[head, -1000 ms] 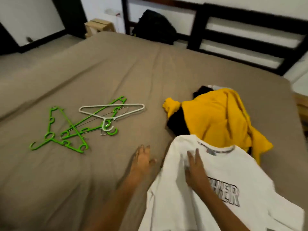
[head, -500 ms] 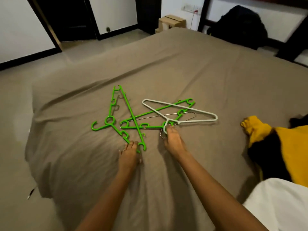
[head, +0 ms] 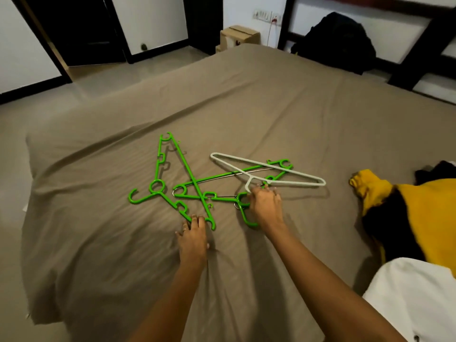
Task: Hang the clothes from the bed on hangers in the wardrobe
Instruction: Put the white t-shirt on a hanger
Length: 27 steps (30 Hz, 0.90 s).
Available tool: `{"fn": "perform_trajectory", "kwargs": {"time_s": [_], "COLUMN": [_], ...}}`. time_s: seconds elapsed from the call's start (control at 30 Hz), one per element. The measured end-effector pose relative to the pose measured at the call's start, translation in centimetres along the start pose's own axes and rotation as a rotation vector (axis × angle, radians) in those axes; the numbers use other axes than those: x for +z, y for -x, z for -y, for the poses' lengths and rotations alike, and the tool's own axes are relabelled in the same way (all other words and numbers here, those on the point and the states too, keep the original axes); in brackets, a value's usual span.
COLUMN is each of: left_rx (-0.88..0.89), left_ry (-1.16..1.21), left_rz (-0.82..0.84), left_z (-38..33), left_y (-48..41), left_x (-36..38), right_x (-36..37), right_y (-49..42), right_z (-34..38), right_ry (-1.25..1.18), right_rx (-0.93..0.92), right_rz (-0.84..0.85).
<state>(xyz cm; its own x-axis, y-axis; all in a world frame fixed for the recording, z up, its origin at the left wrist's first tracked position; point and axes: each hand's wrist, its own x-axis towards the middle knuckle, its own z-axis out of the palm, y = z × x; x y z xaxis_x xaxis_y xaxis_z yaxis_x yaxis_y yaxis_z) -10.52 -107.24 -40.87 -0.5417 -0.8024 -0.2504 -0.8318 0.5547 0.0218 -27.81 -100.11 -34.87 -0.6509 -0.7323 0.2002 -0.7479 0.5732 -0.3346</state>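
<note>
White T-shirt: nearest, at the lower right, lying on the bed.
Left hand: palm down on the brown sheet, fingers fairly straight and close together. The fingertips touch the near end of a green hanger. It holds nothing.
Right hand: just right of the left hand and a little farther out. The fingers curl down around the hook end of the white hanger. The heel of the hand lies over the hook of a second green hanger.
White hanger: on top of the pile, its arms pointing away to the right. A shadow under its far tip suggests that end is off the sheet.
Green hangers: the first lies with its long bar running away from the left hand. The second crosses it and sits under the white one.
Wire hanger: thin metal, caught between the green bars, mostly hidden.
Yellow garment: crumpled at the right edge of the bed, beyond the T-shirt and well apart from the hangers.
Black garment: partly under the yellow one.
Black bag: at the far edge of the bed, against the dark bed frame.
Cardboard box: on the floor beyond the far corner.
Wardrobe: cannot tell from this view.
</note>
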Motion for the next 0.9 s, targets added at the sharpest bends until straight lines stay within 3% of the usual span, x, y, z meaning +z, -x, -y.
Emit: {"fn": "perform_trajectory", "kwargs": {"time_s": [0.07, 0.1, 0.13, 0.27, 0.37, 0.47, 0.57, 0.67, 0.7, 0.8, 0.9], "left_rx": [-0.029, -0.054, -0.064, 0.146, 0.429, 0.62, 0.896, 0.977, 0.994, 1.055, 1.204], "left_ry": [0.047, 0.099, 0.172, 0.359, 0.186, 0.017, 0.075, 0.18, 0.226, 0.384, 0.496], "left_rz": [0.05, 0.031, -0.053, -0.703, -0.818, -0.788, -0.774, -0.496, -0.382, -0.129, 0.065], "left_z": [0.2, 0.1, -0.2, -3.4, -6.6, -10.5, -14.7, -19.1, -20.7, -25.1, -29.2], "left_y": [0.2, 0.6, 1.2, 4.2, 5.4, 6.2, 7.8, 10.3, 11.1, 14.0, 17.1], "left_x": [-0.4, -0.8, -1.6, -7.0, -12.4, -15.6, -16.9, -17.5, -17.5, -17.6, -16.7], "right_x": [-2.5, -4.3, -6.2, -13.4, -18.7, -24.4, -30.1, -35.5, -37.0, -39.0, -38.9], "right_y": [0.1, 0.3, 0.6, 4.1, 7.9, 11.2, 13.4, 16.5, 17.9, 23.1, 28.4], "right_z": [-1.1, -1.5, -2.0, -5.6, -8.1, -9.7, -10.9, -15.1, -16.9, -22.7, -25.7], "right_ry": [-0.106, -0.188, -0.273, -0.428, -0.557, -0.679, -0.874, -0.967, -0.897, -0.314, -0.208], "right_rx": [0.004, 0.044, 0.099, 0.225, 0.215, 0.215, 0.232, 0.321, 0.342, 0.342, 0.449], "right_rz": [-0.174, -0.184, -0.201, -0.19, -0.096, 0.015, 0.02, 0.039, 0.098, 0.423, 0.418]}}
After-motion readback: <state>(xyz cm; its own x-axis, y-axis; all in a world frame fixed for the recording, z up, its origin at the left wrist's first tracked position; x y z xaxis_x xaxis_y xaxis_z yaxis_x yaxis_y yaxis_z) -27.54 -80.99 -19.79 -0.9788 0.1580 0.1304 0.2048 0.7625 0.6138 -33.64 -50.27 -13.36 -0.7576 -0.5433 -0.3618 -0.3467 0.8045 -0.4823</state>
